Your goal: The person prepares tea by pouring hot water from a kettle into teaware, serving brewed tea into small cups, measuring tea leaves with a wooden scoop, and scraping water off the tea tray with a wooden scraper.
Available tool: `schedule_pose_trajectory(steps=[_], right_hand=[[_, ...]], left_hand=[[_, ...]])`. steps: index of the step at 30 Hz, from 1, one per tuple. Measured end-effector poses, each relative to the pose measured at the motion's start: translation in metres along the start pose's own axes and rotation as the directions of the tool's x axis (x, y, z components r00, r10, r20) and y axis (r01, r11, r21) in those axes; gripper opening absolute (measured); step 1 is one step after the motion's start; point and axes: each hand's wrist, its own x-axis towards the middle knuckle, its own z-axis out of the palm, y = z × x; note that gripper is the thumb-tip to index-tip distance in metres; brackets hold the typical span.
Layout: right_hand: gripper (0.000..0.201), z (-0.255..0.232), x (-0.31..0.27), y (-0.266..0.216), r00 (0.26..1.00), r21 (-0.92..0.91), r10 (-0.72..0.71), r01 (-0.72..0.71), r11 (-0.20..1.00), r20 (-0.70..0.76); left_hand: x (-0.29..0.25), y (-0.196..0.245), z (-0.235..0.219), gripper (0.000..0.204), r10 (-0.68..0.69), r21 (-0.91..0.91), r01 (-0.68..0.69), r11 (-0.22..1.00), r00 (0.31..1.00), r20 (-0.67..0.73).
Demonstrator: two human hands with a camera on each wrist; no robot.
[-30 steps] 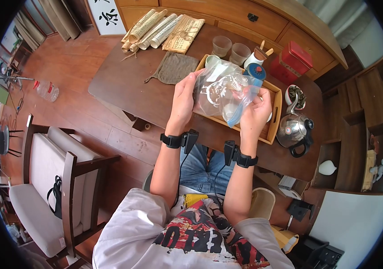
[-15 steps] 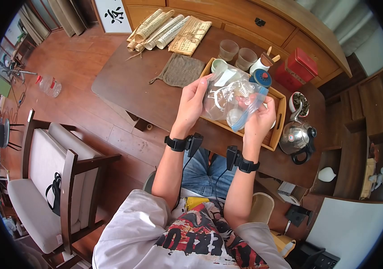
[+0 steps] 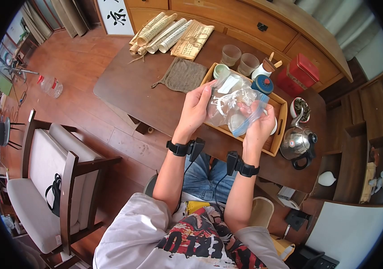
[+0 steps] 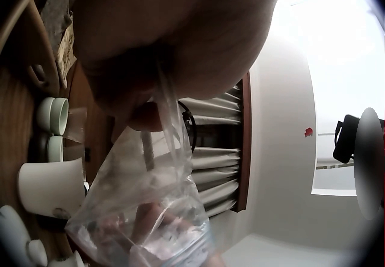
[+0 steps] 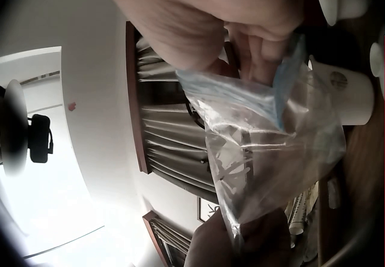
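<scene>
A clear zip bag with white print and a blue zip edge is held up over the wooden tray. The left hand pinches its closed end between thumb and fingers. At the zip end, the right hand grips the bag, some fingertips showing through the plastic. In the left wrist view the bag hangs creased from the fingers. The right wrist view has the blue zip strip of the bag beside the right fingers. What the bag contains cannot be made out.
Behind the tray stand glass cups, a blue-lidded jar and a red tin. A steel kettle is at the right. Paper scrolls and a grey cloth lie on the brown table.
The head view has shifted slightly, so the table and hands appear a little lower and further right. Both hands keep hold of the bag.
</scene>
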Motion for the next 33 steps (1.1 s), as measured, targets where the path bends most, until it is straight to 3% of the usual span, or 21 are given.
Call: schedule_pose_trajectory(steps=[11,26,33], right_hand=[[0.022,0.001,0.000,0.005,0.998,0.024,-0.050,0.051,0.998,-0.033],[0.020,-0.004,0.002,0.009,1.000,0.093,0.019,-0.017,0.996,-0.018],[0.017,-0.012,0.006,0.008,0.998,0.098,0.030,-0.024,0.995,-0.059]], left_hand=[[0.002,-0.006,-0.001,0.050,0.046,0.047,-0.046,0.998,0.999,0.008],[0.000,0.002,-0.002,0.048,0.006,-0.018,-0.007,1.000,1.000,-0.029],[0.008,-0.022,-0.019,0.047,-0.061,-0.210,0.047,0.977,0.996,-0.060]])
